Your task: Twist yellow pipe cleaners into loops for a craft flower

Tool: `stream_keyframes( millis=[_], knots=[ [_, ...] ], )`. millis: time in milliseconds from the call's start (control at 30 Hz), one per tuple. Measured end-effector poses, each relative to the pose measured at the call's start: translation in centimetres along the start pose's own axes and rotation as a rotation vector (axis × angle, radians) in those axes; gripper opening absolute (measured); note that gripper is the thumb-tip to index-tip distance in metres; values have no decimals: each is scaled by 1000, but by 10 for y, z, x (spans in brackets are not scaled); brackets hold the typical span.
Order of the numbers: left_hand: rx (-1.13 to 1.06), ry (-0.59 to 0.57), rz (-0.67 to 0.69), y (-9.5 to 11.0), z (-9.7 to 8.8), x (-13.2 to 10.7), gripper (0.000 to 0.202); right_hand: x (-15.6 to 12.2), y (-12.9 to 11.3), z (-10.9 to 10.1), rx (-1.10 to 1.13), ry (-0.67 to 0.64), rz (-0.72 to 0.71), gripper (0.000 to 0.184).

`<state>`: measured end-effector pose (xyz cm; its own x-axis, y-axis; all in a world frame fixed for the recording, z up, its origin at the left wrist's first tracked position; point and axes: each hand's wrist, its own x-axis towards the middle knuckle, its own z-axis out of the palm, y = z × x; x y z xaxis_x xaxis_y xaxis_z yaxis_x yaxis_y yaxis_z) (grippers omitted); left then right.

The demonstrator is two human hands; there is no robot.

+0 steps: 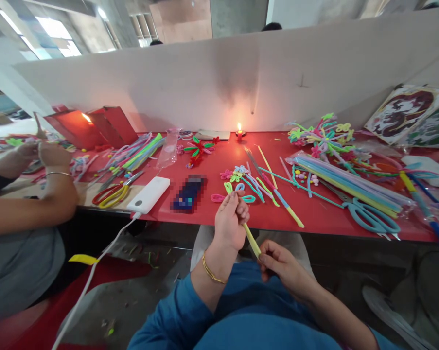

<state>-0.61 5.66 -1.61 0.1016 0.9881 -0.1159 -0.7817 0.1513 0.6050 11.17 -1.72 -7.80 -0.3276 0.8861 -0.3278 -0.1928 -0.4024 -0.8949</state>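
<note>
My left hand (231, 218) is closed at the table's front edge, its fingers gripping a pipe-cleaner flower (218, 198) with pink, yellow-green, blue and teal loops. A flat pale yellow strip (253, 240) runs down from that fist. Lower and to the right, my right hand (283, 265) pinches the strip's bottom end, over my lap. The flower's centre and upper stem are hidden by my left fingers. Just beyond them lie small pipe-cleaner flowers (237, 172) with twisted stems. A stick (288, 214) wrapped in yellow and blue-purple rests to the right.
A lit candle (240, 133) burns at the back of the red table (219, 160). Teal scissors (372, 216) and bagged pipe cleaners (346, 182) lie right. A phone (188, 193), white power bank (149, 195) and yellow-red scissors (113, 194) lie left, near another person's hands (55, 155).
</note>
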Motion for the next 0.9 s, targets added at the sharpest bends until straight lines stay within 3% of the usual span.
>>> stream_keyframes(
  millis=[200, 400, 900],
  knots=[
    [-32, -236, -191, 7, -3, -4, 31, -7, 1, -3, 289, -68, -20, 29],
    [15, -411, -254, 3, -11, -12, 31, -10, 6, -3, 472, -211, -33, 26],
    [133, -445, -127, 7, -11, -16, 16, -12, 10, -1, 425, -266, 40, 25]
  ],
)
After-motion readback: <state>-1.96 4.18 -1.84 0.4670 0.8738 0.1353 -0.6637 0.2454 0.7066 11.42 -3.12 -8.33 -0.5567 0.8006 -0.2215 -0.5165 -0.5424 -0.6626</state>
